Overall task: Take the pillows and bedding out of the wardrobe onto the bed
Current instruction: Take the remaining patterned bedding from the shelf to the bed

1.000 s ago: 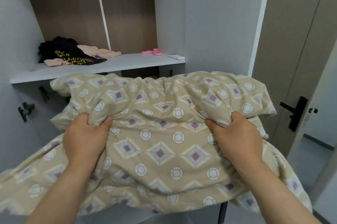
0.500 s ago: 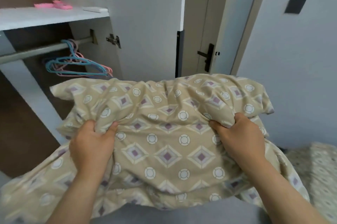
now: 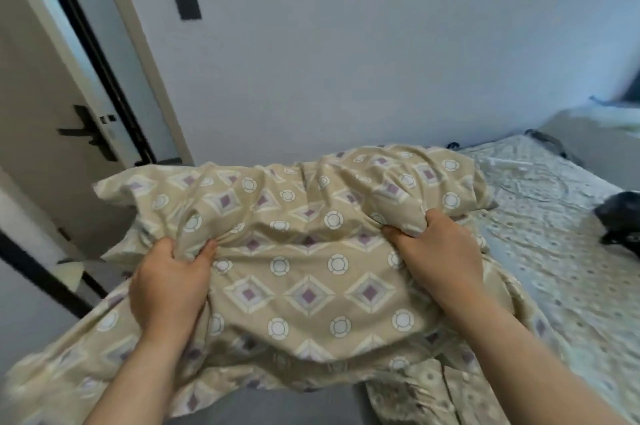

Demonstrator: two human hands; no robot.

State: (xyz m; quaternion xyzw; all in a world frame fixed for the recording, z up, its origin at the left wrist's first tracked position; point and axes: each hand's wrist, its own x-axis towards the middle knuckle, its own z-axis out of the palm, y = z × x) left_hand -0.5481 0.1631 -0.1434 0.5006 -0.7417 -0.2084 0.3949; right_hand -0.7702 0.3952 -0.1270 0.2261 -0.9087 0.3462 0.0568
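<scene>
A beige quilt [image 3: 304, 272] with purple diamonds and white rings is bunched up in front of me, held in the air. My left hand [image 3: 169, 282] grips a fold of it on the left. My right hand [image 3: 440, 251] grips another fold on the right. Loose cloth hangs down below both forearms. The bed [image 3: 568, 251], covered in a pale patterned sheet, lies to the right, and the quilt's right end hangs over its near edge. The wardrobe is out of view.
A grey door [image 3: 52, 119] with a black handle [image 3: 86, 135] stands at the left. A plain wall with a dark switch plate [image 3: 187, 7] is ahead. A dark object [image 3: 620, 220] lies on the bed at the far right. Grey floor shows below.
The view has swung right, away from the wardrobe shelf and hangers to the door, wall and bed. Both hands keep the same hold on the quilt, which has travelled with them.
</scene>
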